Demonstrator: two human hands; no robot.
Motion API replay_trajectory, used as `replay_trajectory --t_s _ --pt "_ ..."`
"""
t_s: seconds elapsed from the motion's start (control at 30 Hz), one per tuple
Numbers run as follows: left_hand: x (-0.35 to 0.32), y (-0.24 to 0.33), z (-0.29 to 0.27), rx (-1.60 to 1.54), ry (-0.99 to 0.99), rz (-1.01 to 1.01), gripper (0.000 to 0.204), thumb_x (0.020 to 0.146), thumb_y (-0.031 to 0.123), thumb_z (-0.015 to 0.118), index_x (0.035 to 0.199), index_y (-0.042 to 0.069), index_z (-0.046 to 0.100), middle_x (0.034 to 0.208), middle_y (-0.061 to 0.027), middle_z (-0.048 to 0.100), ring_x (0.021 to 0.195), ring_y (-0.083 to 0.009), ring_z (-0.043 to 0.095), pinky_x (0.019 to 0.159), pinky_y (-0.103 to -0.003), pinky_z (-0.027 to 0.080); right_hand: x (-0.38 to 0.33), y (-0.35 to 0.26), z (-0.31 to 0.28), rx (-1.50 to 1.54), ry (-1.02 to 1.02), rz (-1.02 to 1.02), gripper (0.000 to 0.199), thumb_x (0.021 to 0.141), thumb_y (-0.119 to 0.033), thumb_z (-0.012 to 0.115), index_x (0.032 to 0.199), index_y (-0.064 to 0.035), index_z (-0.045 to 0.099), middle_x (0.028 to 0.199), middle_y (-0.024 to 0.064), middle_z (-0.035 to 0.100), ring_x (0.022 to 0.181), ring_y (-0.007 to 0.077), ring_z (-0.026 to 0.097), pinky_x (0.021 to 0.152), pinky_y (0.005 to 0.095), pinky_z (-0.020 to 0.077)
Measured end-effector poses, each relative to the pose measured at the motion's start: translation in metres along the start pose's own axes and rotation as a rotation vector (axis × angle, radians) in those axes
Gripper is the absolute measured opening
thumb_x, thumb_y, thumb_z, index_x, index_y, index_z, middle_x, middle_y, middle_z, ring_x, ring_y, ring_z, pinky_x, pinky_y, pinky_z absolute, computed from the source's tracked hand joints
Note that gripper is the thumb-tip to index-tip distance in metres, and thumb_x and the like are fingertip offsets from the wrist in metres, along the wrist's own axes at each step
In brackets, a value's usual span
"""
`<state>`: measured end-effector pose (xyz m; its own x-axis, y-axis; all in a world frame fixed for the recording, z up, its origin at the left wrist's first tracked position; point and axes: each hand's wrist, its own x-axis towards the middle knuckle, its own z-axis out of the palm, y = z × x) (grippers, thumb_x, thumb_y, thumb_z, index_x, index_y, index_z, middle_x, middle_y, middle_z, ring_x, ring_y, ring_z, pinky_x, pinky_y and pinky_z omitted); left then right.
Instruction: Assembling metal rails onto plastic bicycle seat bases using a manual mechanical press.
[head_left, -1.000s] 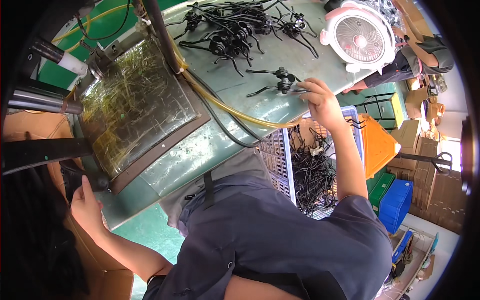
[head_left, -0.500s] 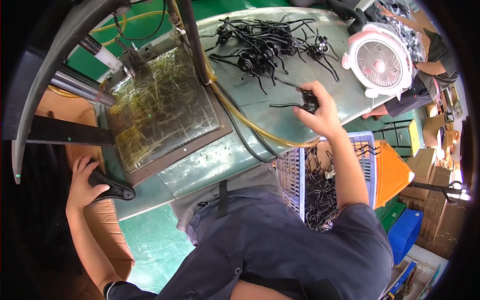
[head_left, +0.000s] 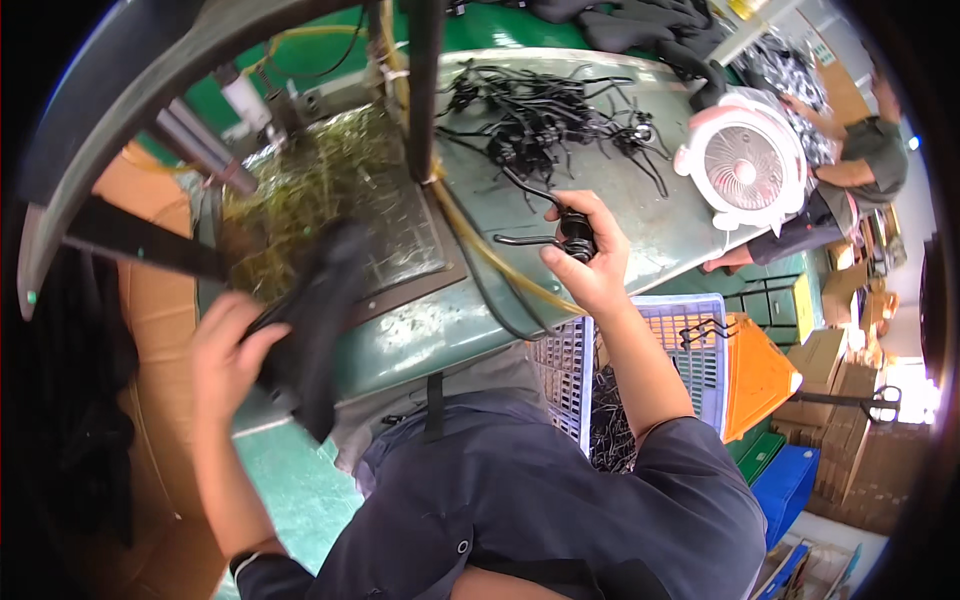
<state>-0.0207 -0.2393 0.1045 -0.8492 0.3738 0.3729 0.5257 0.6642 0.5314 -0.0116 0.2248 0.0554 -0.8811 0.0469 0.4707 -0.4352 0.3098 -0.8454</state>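
Observation:
My left hand [head_left: 228, 345] grips a long black saddle-shaped piece [head_left: 318, 330], blurred by motion, above the near edge of the workbench, beside the press plate. My right hand [head_left: 597, 250] holds a black bent-rod frame [head_left: 575, 235] over the bench; its middle looks ribbed and two rods stick out to the left from between thumb and fingers. Beyond that hand lies a tangled pile of similar black bent-rod frames [head_left: 530, 115]. The press plate [head_left: 400, 240], covered in yellowed clear film, lies between my hands, toward the far left.
The press's dark post [head_left: 424, 90] and a yellow hose [head_left: 500, 255] stand between the plate and the pile. A white-pink fan [head_left: 745, 165] is at right. A blue crate [head_left: 680, 330] with black rods sits below the bench's edge. An open carton [head_left: 160, 270] is at left. A co-worker [head_left: 850, 170] is at far right.
My left hand has lifted the black saddle-shaped piece from beside the carton and swung it right, upright. My right hand has moved left and nearer with the bent-rod frame.

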Motion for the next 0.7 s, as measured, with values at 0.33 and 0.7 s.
replay_trajectory --t_s 0.33,0.7 --pt "-0.022 -0.011 0.075 -0.001 0.316 -0.016 0.027 0.091 0.015 0.087 0.112 0.004 0.076 0.114 -0.0109 0.076 0.101 -0.027 0.073 0.093 -0.037 0.056 0.011 -0.067 0.092 -0.234 -0.54 -0.438 0.063 0.069 -0.025 0.095 0.126 -0.0047 0.076 0.104 0.0103 0.071 0.08 0.0275 0.072 0.065 0.0355 0.0582" --pt "-0.047 -0.016 0.118 -0.539 0.636 -0.228 0.022 0.113 0.013 0.062 0.119 -0.004 0.075 0.118 -0.0123 0.08 0.11 -0.0204 0.072 0.1 -0.033 0.054 0.014 -0.058 0.148 -0.284 -0.656 -0.516 0.062 0.066 -0.032 0.094 0.122 -0.0097 0.079 0.102 0.0049 0.068 0.065 0.0217 0.065 0.056 0.034 0.0533"
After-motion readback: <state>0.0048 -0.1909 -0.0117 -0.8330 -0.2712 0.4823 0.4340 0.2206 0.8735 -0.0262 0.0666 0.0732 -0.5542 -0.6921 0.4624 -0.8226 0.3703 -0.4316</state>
